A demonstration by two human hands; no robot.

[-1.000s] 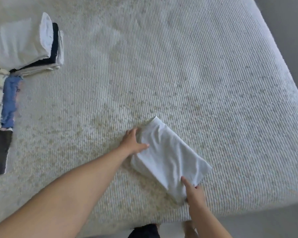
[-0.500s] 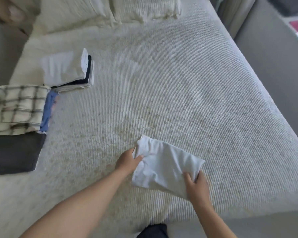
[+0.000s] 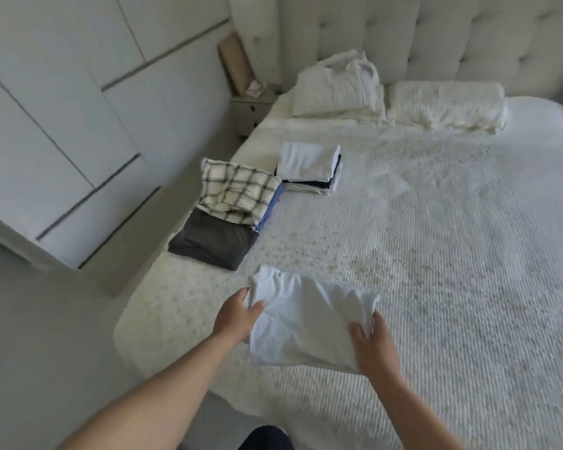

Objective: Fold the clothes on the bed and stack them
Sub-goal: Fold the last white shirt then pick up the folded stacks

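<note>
Head view. Both hands hold a folded white garment above the near left part of the bed. Left hand grips the garment's left edge, thumb on top of the cloth, fingers underneath. Right hand is clamped on the right near corner, fingers spread over the cloth. Garment sags slightly between the two grips; whether its underside touches the cover cannot be told.

Along the bed's left edge, three groups of folded clothes in a row. Nearest: dark grey folded piece. Touching it on the far side: cream checked piece, somewhat rumpled, lying over a blue piece that shows at its right edge. Farthest: white-topped stack with a dark layer in the middle.

Two pillows lie against the tufted headboard. Wardrobe doors stand left of the bed.
</note>
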